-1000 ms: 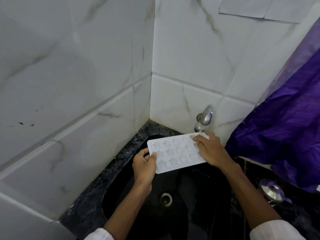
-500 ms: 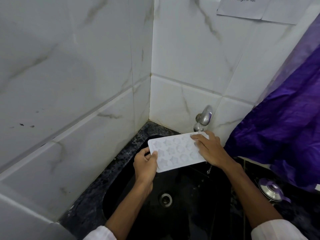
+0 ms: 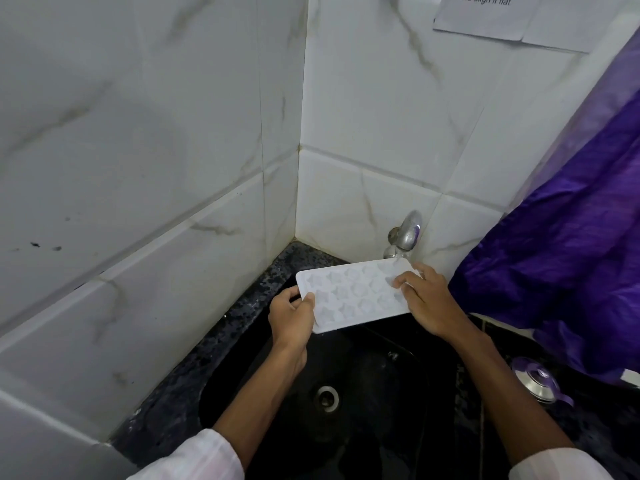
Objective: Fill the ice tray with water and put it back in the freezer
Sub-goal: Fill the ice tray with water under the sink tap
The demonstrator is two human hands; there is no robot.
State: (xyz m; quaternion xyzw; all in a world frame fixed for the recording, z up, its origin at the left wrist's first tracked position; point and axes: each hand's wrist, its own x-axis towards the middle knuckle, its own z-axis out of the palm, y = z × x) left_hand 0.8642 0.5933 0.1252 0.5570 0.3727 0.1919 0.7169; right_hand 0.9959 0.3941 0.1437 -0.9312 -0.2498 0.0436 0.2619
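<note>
Both hands pinching the white ice tray [image 3: 353,294] at centre frame, left hand [image 3: 292,315] and right hand [image 3: 427,303] on opposite ends, under the tap [image 3: 405,237] — any tilt and water spills into the sink [image 3: 242,386].

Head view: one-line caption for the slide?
White ice tray held by left hand and right hand under the wall tap, over the black sink.

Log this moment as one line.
ice tray: under tap, over sink | left hand: grips left end | right hand: holds right end
</note>
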